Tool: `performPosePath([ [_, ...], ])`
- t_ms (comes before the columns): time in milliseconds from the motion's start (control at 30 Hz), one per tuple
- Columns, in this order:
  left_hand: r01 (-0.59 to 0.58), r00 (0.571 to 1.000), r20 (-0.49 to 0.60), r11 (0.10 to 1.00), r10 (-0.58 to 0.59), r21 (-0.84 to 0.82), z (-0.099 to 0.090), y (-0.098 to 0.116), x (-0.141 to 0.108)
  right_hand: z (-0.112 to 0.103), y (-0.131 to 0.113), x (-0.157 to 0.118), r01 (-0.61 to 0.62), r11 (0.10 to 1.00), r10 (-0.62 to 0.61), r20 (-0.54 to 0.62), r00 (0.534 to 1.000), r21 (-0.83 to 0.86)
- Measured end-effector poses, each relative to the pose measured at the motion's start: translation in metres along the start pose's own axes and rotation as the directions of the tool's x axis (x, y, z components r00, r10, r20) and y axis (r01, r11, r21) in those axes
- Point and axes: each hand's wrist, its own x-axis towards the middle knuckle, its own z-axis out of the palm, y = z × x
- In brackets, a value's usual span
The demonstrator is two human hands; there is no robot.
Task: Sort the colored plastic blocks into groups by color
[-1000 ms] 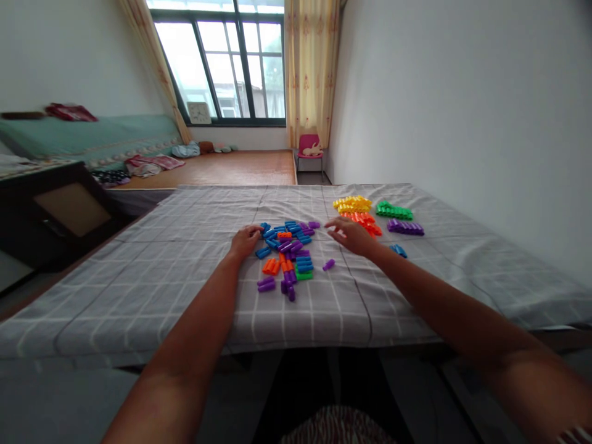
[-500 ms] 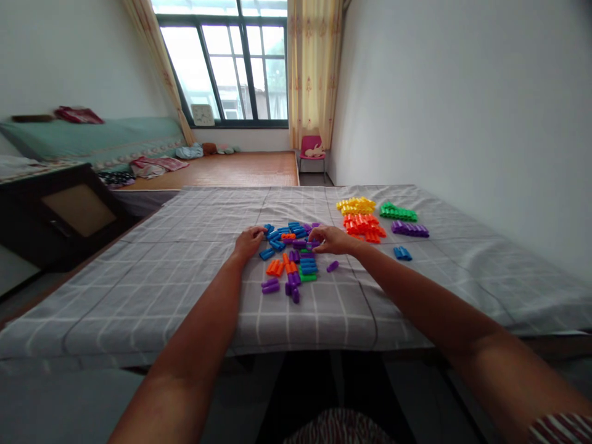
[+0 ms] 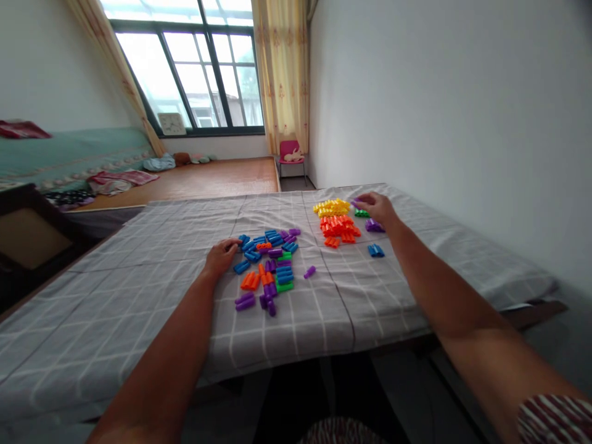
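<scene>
My right hand (image 3: 377,208) reaches over the sorted groups at the back right. Its fingers are closed on a purple plastic tube piece (image 3: 356,203), above a row of green tube pieces (image 3: 361,213). Beneath its wrist side lie several purple tube pieces (image 3: 374,226), partly covered by the arm. My left hand (image 3: 222,255) rests at the left edge of a mixed pile, fingers curled with the tips on a blue tube piece (image 3: 243,239). That pile holds loose blue, purple, orange pieces (image 3: 250,281) and green pieces (image 3: 285,287).
Yellow pieces (image 3: 332,208) and orange-red pieces (image 3: 340,226) form groups right of the pile. A small blue set (image 3: 376,250) lies nearer, and a single purple piece (image 3: 309,271) lies apart. A checked grey cloth (image 3: 176,302) covers the table; a wall (image 3: 439,105) stands at the right.
My right hand has moved from the mixed pile to the back right with a purple piece. The left hand has stayed by the blue pieces. The camera view has turned right.
</scene>
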Motion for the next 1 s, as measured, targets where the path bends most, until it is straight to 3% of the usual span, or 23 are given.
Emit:
performPosePath([
  [67,0.002,1.000,0.000,1.000,-0.002,0.003,0.000,0.000,0.001,-0.037,0.046,0.001,-0.145,0.974,0.100,-0.244,0.965,-0.174],
  [133,0.005,1.000,-0.006,1.000,-0.005,0.004,0.000,0.000,0.001,-0.066,0.088,-0.008,-0.332,0.892,0.188,-0.415,0.890,-0.306],
  [200,0.008,1.000,-0.009,1.000,-0.008,-0.002,0.001,0.000,0.001,-0.084,0.118,-0.022,-0.457,0.809,0.255,-0.479,0.840,-0.369],
  [300,0.016,1.000,-0.011,1.000,-0.016,-0.012,0.000,0.001,0.001,-0.093,0.139,-0.038,-0.524,0.728,0.321,-0.456,0.830,-0.443],
  [567,-0.009,1.000,-0.001,1.000,0.009,-0.009,0.000,-0.003,0.000,-0.087,0.131,-0.038,-0.460,0.626,0.327,-0.324,0.888,-0.630],
  [767,0.010,1.000,0.002,1.000,-0.010,-0.008,0.002,-0.006,0.002,-0.083,0.121,-0.046,-0.463,0.578,0.278,-0.372,0.886,-0.672],
  [900,0.002,1.000,-0.003,1.000,-0.002,-0.016,0.001,-0.003,0.001,-0.078,0.104,-0.045,-0.430,0.688,0.151,-0.465,0.873,-0.585],
  [967,-0.001,1.000,-0.005,1.000,0.001,-0.017,-0.001,0.000,0.000,-0.076,0.087,-0.043,-0.326,0.791,0.114,-0.399,0.910,-0.518],
  [1000,-0.001,1.000,-0.007,1.000,0.001,-0.017,-0.001,0.002,-0.001,-0.075,0.076,-0.042,-0.255,0.841,0.121,-0.295,0.948,-0.477],
])
